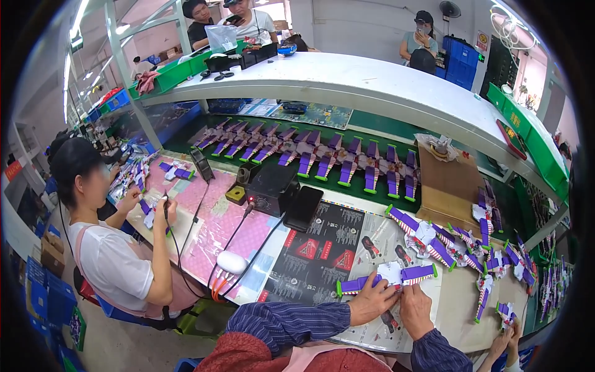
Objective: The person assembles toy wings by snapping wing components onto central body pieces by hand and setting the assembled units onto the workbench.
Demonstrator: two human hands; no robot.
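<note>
In front of me lies a toy wing assembly (390, 271) with a white middle and two purple wings tipped in green. My left hand (373, 301) is closed on its near side, fingers pinching below the white middle, close to a small red spot. Right beside it, my right hand (416, 310) is closed at the lower edge, thumb and fingers together near the right wing. Whatever small part sits between the fingertips is hidden. A printed sheet (338, 248) covers the table under the assembly.
Several similar wing assemblies (424, 235) are heaped to the right, beside a cardboard sheet (449, 186). More stand in a row on a green belt (248, 166). A black phone (304, 209), black box (273, 186) and white case (232, 262) lie left. A co-worker (111, 248) holds a corded tool.
</note>
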